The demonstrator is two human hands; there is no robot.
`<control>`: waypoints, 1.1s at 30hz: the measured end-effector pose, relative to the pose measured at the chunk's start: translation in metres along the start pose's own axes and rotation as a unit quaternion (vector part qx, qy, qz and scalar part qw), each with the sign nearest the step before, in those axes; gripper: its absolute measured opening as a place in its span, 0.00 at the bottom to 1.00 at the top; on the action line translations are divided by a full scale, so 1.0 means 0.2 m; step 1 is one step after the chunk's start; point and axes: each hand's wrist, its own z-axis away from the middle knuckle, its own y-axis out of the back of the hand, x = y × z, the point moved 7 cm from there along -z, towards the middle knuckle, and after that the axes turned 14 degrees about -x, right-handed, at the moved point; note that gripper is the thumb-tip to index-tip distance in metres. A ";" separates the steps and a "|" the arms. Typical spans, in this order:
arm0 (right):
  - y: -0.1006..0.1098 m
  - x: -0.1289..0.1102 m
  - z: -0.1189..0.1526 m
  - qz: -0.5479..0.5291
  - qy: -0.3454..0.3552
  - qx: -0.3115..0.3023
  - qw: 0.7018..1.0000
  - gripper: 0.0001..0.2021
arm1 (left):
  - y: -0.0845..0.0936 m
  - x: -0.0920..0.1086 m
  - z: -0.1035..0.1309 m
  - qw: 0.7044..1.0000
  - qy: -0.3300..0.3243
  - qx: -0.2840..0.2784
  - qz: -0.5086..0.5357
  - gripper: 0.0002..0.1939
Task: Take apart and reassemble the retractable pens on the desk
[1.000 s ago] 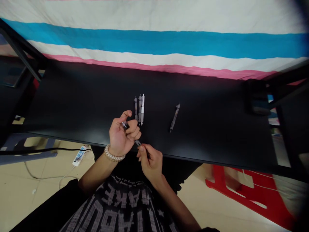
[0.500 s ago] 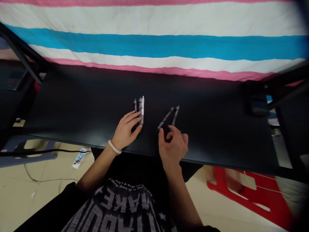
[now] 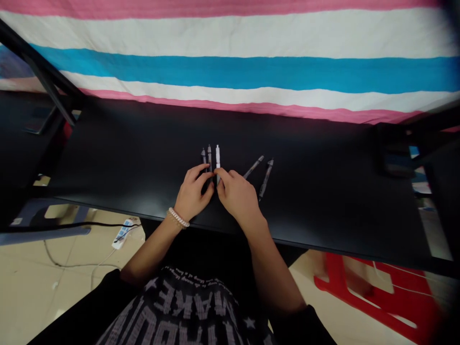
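head view: the left hand [image 3: 194,191], a pale bracelet [image 3: 178,218] on its wrist, bends its fingers over two dark pens [image 3: 210,152]; whether it grips them or only rests there, i cannot tell. the right hand [image 3: 239,194] pinches a white pen [image 3: 217,155] between thumb and forefinger, just beside that pair on the black table [image 3: 323,191]. two more dark pens [image 3: 266,179] lie slanted to its right, one partly hidden by the hand. a striped cloth [image 3: 230,72] hangs beyond the far edge.
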 end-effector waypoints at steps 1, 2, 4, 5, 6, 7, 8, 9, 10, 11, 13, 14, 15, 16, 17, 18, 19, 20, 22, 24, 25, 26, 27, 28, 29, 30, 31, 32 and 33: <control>0.00 0.01 0.01 0.003 0.007 -0.006 1.000 0.16 | 0.00 0.00 0.00 1.000 0.001 0.000 0.000 0.12; -0.01 0.01 0.02 0.004 0.014 -0.011 1.000 0.16 | 0.00 0.00 0.00 1.000 0.003 -0.001 0.002 0.12; -0.02 0.01 0.03 -0.003 0.029 -0.013 0.999 0.14 | 0.00 0.00 0.00 1.000 0.004 -0.006 0.006 0.12; -0.02 0.01 0.04 -0.011 0.031 -0.009 0.999 0.11 | 0.00 0.00 0.00 1.000 0.004 -0.008 0.008 0.12; -0.02 0.02 0.05 -0.020 0.028 -0.001 0.999 0.09 | 0.00 0.00 0.00 1.000 0.004 -0.010 0.009 0.12; -0.02 0.02 0.05 -0.029 0.023 0.006 0.999 0.08 | 0.00 0.00 0.00 1.000 0.004 -0.009 0.011 0.12; -0.02 0.03 0.06 -0.039 0.015 0.013 0.999 0.08 | 0.00 0.00 0.00 1.000 0.003 -0.008 0.013 0.12; -0.03 0.04 0.06 -0.049 0.008 0.018 0.999 0.08 | 0.00 0.00 0.00 1.000 0.002 -0.005 0.016 0.11; -0.03 0.05 0.07 -0.061 0.005 0.024 0.998 0.07 | 0.01 0.00 0.00 1.000 -0.001 -0.001 0.021 0.11; -0.03 0.06 0.08 -0.078 0.005 0.033 0.996 0.07 | 0.01 0.00 0.00 1.000 -0.002 0.005 0.030 0.10; -0.02 0.09 0.11 -0.132 0.007 0.068 0.989 0.07 | 0.03 0.00 0.01 0.998 0.000 0.024 0.065 0.08; -0.01 0.10 0.13 -0.165 0.009 0.094 0.982 0.07 | 0.04 0.00 0.01 0.994 0.007 0.038 0.097 0.08; 0.01 0.11 0.16 -0.201 0.009 0.121 0.972 0.06 | 0.05 -0.01 0.02 0.988 0.021 0.056 0.142 0.08; 0.01 0.12 0.20 -0.242 0.008 0.145 0.959 0.05 | 0.07 -0.03 0.03 0.976 0.041 0.078 0.201 0.08; 0.01 0.13 0.23 -0.285 0.005 0.164 0.944 0.04 | 0.07 -0.04 0.04 0.955 0.064 0.100 0.272 0.09; 0.00 0.13 0.27 -0.332 0.002 0.177 0.927 0.03 | 0.07 -0.06 0.05 0.925 0.088 0.120 0.349 0.11; -0.01 0.12 0.31 -0.383 0.000 0.180 0.906 0.03 | 0.06 -0.07 0.07 0.889 0.110 0.131 0.426 0.13; -0.03 0.11 0.35 -0.429 -0.007 0.183 0.884 0.04 | 0.04 -0.07 0.07 0.850 0.128 0.131 0.494 0.15; -0.08 0.06 0.41 -0.494 -0.009 0.171 0.852 0.05 | 0.02 -0.04 0.08 0.790 0.146 0.118 0.584 0.15; -0.12 0.02 0.46 -0.543 -0.013 0.154 0.825 0.06 | 0.02 -0.01 0.07 0.772 0.146 0.105 0.610 0.14; -0.14 0.01 0.47 -0.566 -0.014 0.143 0.811 0.08 | 0.03 0.01 0.07 0.773 0.145 0.105 0.608 0.14; -0.16 -0.01 0.49 -0.590 -0.010 0.128 0.797 0.09 | 0.04 0.01 0.07 0.776 0.145 0.109 0.604 0.13; -0.18 -0.02 0.49 -0.611 -0.004 0.111 0.784 0.11 | 0.05 0.02 0.07 0.779 0.147 0.112 0.600 0.13; -0.19 -0.04 0.50 -0.626 0.004 0.096 0.774 0.13 | 0.05 0.02 0.08 0.780 0.150 0.115 0.597 0.12; -0.19 -0.05 0.50 -0.632 0.012 0.087 0.770 0.14 | 0.05 0.02 0.08 0.781 0.154 0.119 0.593 0.12; -0.19 -0.05 0.50 -0.624 0.018 0.089 0.776 0.14 | 0.05 0.01 0.08 0.783 0.157 0.128 0.589 0.11; -0.18 -0.05 0.51 -0.601 0.020 0.106 0.792 0.14 | 0.05 0.01 0.09 0.785 0.160 0.138 0.583 0.11; -0.16 -0.04 0.52 -0.561 0.023 0.134 0.816 0.13 | 0.05 0.01 0.09 0.787 0.162 0.152 0.576 0.11; -0.14 -0.04 0.53 -0.510 0.025 0.170 0.843 0.12 | 0.05 0.01 0.10 0.787 0.165 0.167 0.570 0.12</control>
